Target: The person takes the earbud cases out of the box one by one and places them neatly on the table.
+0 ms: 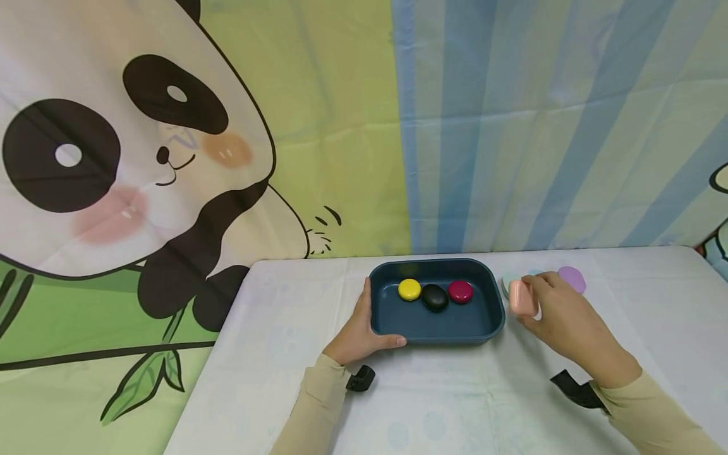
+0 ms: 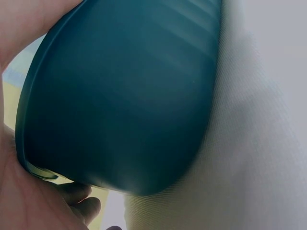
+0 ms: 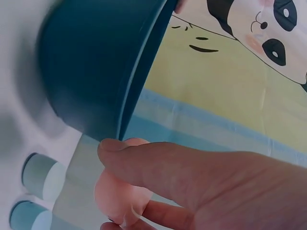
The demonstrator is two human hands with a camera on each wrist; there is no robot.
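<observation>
A dark blue rectangular tray with rounded corners stands near the table's far edge. My left hand grips its left end, thumb at the near side and fingers along the left wall. Inside lie three glossy rounded pieces: one yellow, one black and one magenta. Just beyond the tray's right end, my right hand pinches a peach-pink rounded piece between thumb and fingers. In the right wrist view, this pink piece is close to the tray's rim, partly hidden by the thumb.
A lilac round piece lies behind my right hand. A pale green piece sits by the tray's right end, partly covered. Two short blue-green cylinders show in the right wrist view. A printed panda cloth hangs behind the white table.
</observation>
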